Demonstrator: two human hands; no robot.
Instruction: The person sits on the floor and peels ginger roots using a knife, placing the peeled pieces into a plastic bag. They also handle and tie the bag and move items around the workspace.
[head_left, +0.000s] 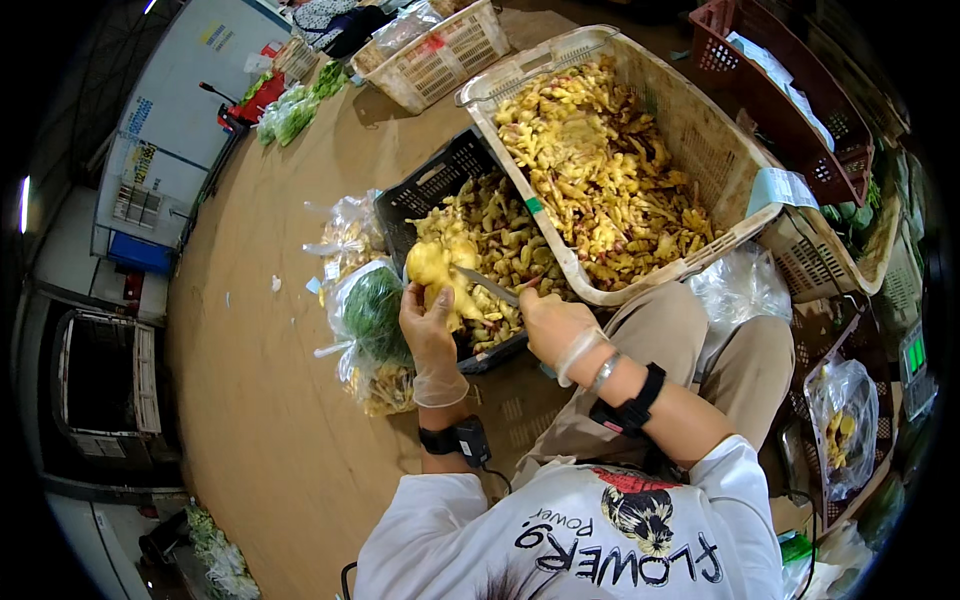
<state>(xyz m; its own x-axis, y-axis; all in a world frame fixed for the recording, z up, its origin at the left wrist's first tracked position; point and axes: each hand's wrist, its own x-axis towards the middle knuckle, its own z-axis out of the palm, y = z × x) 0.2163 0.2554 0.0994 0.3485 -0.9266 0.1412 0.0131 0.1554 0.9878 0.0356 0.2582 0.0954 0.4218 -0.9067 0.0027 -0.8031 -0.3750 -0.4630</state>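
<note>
My left hand (433, 334), in a clear thin glove, grips a large yellow ginger root (442, 274) over the near left side of a black plastic crate (427, 180). A knife (487, 285) is held by its handle in my right hand (559, 334), also gloved. Its blade reaches left to the ginger and appears to touch it. Below, ginger pieces (517, 232) fill much of the black crate. More yellow ginger (592, 157) lies in the large off-white crate (720, 142), whose near edge overlaps the black one.
Bagged green leaves (371, 311) and bagged ginger (382, 390) stand left of the black crate. Dark red crates (795, 112) and a plastic bag (742, 285) are on the right. A scale with a lit display (916, 356) sits at the far right. Brown floor (277, 420) extends left.
</note>
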